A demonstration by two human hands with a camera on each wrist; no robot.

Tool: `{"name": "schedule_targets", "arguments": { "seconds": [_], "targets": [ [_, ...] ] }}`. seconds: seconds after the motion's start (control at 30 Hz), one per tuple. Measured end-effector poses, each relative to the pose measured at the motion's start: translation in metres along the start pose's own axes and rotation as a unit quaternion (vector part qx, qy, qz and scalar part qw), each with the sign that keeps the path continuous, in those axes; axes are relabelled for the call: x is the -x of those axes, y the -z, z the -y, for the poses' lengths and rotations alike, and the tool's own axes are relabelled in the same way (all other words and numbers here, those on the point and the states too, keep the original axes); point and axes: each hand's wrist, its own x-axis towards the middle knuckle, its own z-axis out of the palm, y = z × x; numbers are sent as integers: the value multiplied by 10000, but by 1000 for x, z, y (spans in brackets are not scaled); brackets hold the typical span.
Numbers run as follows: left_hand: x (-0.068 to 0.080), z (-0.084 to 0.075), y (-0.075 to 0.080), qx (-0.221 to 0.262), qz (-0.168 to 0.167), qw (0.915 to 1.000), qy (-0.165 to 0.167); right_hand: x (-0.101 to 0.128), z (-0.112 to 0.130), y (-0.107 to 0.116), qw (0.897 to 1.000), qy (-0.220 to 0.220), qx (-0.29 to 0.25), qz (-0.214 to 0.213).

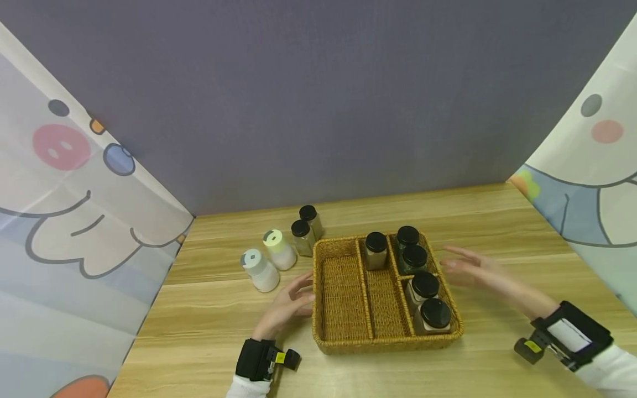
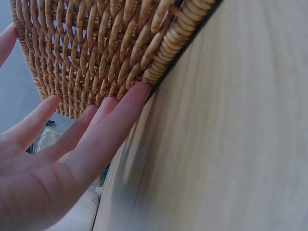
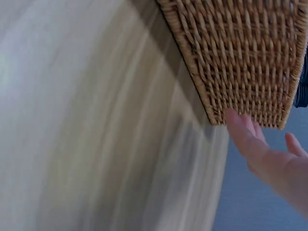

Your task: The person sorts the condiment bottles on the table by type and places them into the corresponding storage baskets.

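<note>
Wicker basket (image 1: pixel 343 298) between both open hands.

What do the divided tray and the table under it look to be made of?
The tray looks like woven wicker or rattan, honey-brown and matte: both wrist views show braided strands and a coiled rim. It may be a synthetic imitation. The table shows pale wood grain in long planks with a smooth, faint sheen, so either wood or laminate.

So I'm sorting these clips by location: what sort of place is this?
Probably a staged indoor tabletop set, not a real kitchen: a wooden table backed by a plain grey-purple backdrop, cartoon-print cloth panels hung at both sides, and a wicker basket of black-lidded jars.
</note>
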Motion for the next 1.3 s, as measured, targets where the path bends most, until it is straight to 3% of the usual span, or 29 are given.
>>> {"name": "schedule_targets", "arguments": {
  "seconds": [0.23,0.47,1.0,1.3],
  "targets": [
    [-1,0,0,38,17,10000,-7,0,5,-20,9972,-474,-424,-386],
    [0,-1,0,-45,-36,10000,2,-1,1,-25,9958,-582,-713,-1],
    [-1,0,-1,89,71,9999,28,-4,-3,-32,9901,-1164,-750,-214],
    [-1,1,0,54,50,10000,1,-5,-3,-32,9865,-1331,-956,-76]
  ]
}}
